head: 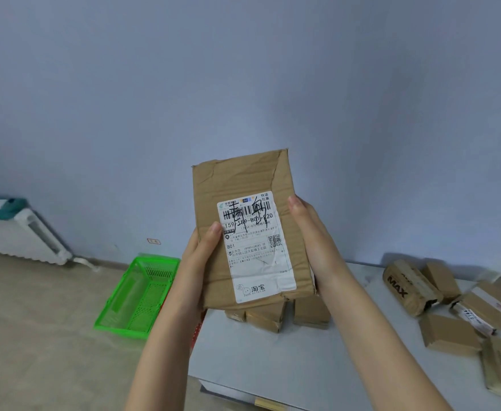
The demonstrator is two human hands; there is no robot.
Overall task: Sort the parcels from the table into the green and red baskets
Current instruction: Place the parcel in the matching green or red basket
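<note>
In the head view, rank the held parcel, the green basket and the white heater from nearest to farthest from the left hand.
1. Held parcel: gripped by the left hand.
2. Green basket: on the floor, left.
3. White heater: far left, by the wall.

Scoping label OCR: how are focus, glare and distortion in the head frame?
Head view: held parcel centred and sharp; its label free of glare, big print legible, fine print soft. Head view: flat, even light, soft shadow behind the parcels at right. Head view: green basket and those parcels look smeared; wide-angle stretch slants the radiator.
</note>
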